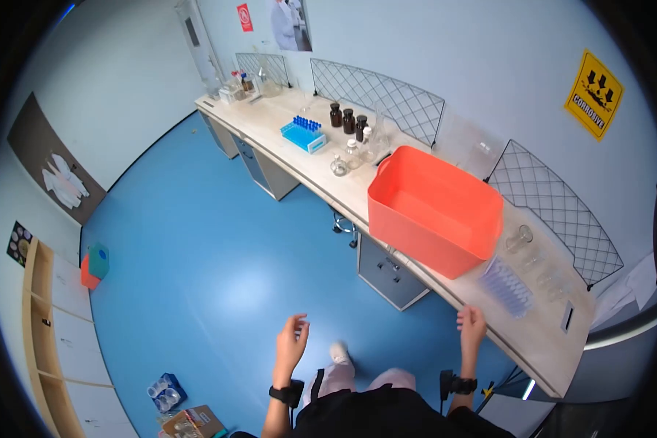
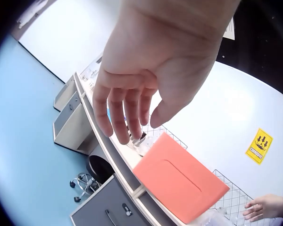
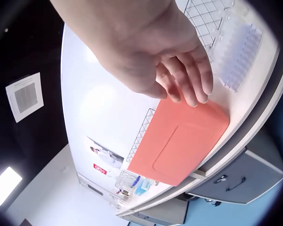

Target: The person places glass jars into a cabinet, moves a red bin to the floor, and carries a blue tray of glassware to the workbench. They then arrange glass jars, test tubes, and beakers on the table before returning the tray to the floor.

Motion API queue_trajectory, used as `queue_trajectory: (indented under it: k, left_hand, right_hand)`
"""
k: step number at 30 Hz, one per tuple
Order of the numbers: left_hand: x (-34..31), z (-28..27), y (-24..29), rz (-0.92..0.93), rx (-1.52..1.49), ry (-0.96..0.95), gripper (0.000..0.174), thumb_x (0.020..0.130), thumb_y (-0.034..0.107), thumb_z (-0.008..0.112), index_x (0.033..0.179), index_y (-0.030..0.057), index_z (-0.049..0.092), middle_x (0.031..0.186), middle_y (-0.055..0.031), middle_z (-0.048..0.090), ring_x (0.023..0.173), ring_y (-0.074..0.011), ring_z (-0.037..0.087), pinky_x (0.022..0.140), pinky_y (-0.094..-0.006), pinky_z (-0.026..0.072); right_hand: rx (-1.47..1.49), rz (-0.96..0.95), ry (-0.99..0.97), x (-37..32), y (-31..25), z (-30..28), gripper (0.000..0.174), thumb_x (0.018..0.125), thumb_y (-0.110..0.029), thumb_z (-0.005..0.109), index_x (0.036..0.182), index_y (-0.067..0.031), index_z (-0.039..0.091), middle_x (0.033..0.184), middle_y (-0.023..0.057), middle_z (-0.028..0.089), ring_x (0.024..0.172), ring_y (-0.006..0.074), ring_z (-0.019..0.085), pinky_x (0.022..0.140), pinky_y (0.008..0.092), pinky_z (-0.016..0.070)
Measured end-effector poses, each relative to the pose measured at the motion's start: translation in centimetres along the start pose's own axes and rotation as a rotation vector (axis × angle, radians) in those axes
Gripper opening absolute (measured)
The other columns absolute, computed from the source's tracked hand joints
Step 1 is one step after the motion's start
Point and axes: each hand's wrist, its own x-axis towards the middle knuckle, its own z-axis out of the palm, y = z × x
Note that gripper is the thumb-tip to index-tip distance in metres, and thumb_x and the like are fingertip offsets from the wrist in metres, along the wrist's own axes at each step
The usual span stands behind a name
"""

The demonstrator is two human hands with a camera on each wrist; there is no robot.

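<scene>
My left hand (image 1: 292, 343) hangs in the air over the blue floor, its fingers loosely bent and holding nothing. The left wrist view shows the same hand (image 2: 146, 80) with fingers pointing down. My right hand (image 1: 472, 325) hovers by the bench's front edge, also holding nothing, nearest to a clear plastic tube rack (image 1: 506, 286). On the bench (image 1: 328, 182) stands an orange-red bin (image 1: 431, 233), which looks hollow with bare inner walls. In the right wrist view my right hand (image 3: 165, 56) overlaps the bin (image 3: 179, 141) and its fingers are relaxed.
Left of the bin are glass bottles (image 1: 352, 155), brown bottles (image 1: 348, 121) and a blue rack (image 1: 304, 134) of blue-capped tubes. Several glass beakers (image 1: 519, 239) stand on the right. Wire grids (image 1: 376, 95) line the wall side. A stool (image 1: 343, 228) sits below; boxes (image 1: 193, 422) lie on the floor.
</scene>
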Motion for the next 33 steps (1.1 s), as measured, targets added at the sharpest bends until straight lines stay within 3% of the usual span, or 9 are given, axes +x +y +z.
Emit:
queue_trajectory:
  k: [6,8,11,14,18,21,24,27,33]
  left_hand:
    - [8.8,5.3,0.7,-0.173,-0.431,-0.157,0.038,0.085,0.018,0.055,0.116,0.0002,0.044,0.085,-0.0128,0.063,0.071,-0.0187,0.062,0.059,-0.0281,0.0498]
    - [11.5,7.0,4.0,-0.419,-0.843,-0.399,0.059,0.086,0.029,0.053,0.126,-0.0063,0.028,0.095,-0.0164,0.06,0.078,-0.0192,0.061,0.062,-0.0286,0.0513]
    - [16.0,10.0,7.6,-0.538,-0.96,-0.6,0.078,0.083,0.043,0.053,0.129,-0.0095,0.017,0.1,-0.0197,0.056,0.081,-0.02,0.06,0.061,-0.0278,0.0522]
    - [19.9,12.8,10.4,-0.556,-0.827,-0.53,0.089,0.077,0.052,0.055,0.127,-0.0121,0.018,0.096,-0.0198,0.056,0.081,-0.0208,0.059,0.059,-0.0272,0.0528]
    - [24.9,17.1,10.2,-0.511,-0.744,-0.373,0.09,0.074,0.054,0.058,0.124,-0.011,0.022,0.089,-0.0194,0.057,0.071,-0.0214,0.061,0.05,-0.0283,0.0528]
    - [26.7,20.2,8.8,-0.547,-0.671,-0.362,0.077,0.073,0.051,0.061,0.119,-0.0024,0.031,0.075,-0.017,0.058,0.045,-0.0231,0.058,0.036,-0.0313,0.0499]
    - [26.6,19.8,10.0,-0.558,-0.671,-0.434,0.043,0.081,0.022,0.046,0.117,0.0001,0.036,0.066,-0.0162,0.061,0.049,-0.0224,0.062,0.041,-0.028,0.0515]
    - [26.4,18.4,11.3,-0.645,-0.565,-0.403,0.04,0.077,0.01,0.037,0.115,-0.0029,0.039,0.064,-0.0162,0.061,0.049,-0.0211,0.062,0.039,-0.0269,0.0506]
    - [20.6,9.4,8.7,-0.676,-0.765,-0.304,0.032,0.078,0.006,0.035,0.1,-0.0133,0.047,0.061,-0.0185,0.06,0.047,-0.0238,0.061,0.039,-0.0288,0.0515]
  right_hand:
    - [0.375,0.309,0.098,5.4,-1.6,0.8,0.037,0.087,-0.031,0.049,0.111,-0.0024,0.045,0.087,0.0155,0.06,0.069,0.0192,0.059,0.053,0.0276,0.0489]
    - [0.368,0.291,0.125,7.8,-1.1,0.5,0.04,0.086,-0.035,0.049,0.111,-0.0034,0.045,0.086,0.0141,0.06,0.072,0.0191,0.058,0.053,0.0279,0.0484]
    - [0.265,0.28,0.137,10.8,-1.2,0.1,0.041,0.085,-0.038,0.051,0.106,-0.0031,0.047,0.082,0.0125,0.058,0.067,0.0168,0.057,0.049,0.0263,0.0467]
    - [0.231,0.282,0.032,14.4,-1.1,-0.1,0.043,0.083,-0.041,0.053,0.102,-0.0027,0.048,0.074,0.0093,0.056,0.056,0.0137,0.055,0.041,0.0241,0.0421]
    - [0.075,0.214,-0.063,18.5,2.4,-0.6,0.042,0.081,-0.038,0.056,0.099,-0.0007,0.048,0.054,0.0048,0.051,0.035,0.0125,0.045,0.03,0.0246,0.0337]
    - [-0.007,0.281,-0.094,18.2,0.8,-0.4,0.029,0.082,-0.026,0.05,0.097,-0.0007,0.05,0.053,0.0067,0.051,0.034,0.0127,0.045,0.03,0.025,0.0334]
    - [0.024,0.416,-0.346,18.2,-1.3,-0.8,0.021,0.081,-0.016,0.044,0.093,-0.0009,0.051,0.051,0.0075,0.051,0.034,0.0136,0.045,0.029,0.0245,0.0323]
    - [0.1,0.37,-0.455,18.9,-4.1,-0.4,0.021,0.08,-0.014,0.043,0.093,0.0009,0.051,0.052,0.0112,0.054,0.037,0.0174,0.051,0.03,0.0263,0.0383]
    - [-0.063,0.294,-0.686,21.5,-9.5,5.7,0.022,0.08,-0.013,0.042,0.095,0.0014,0.05,0.053,0.0127,0.054,0.039,0.0192,0.053,0.031,0.0275,0.0408]
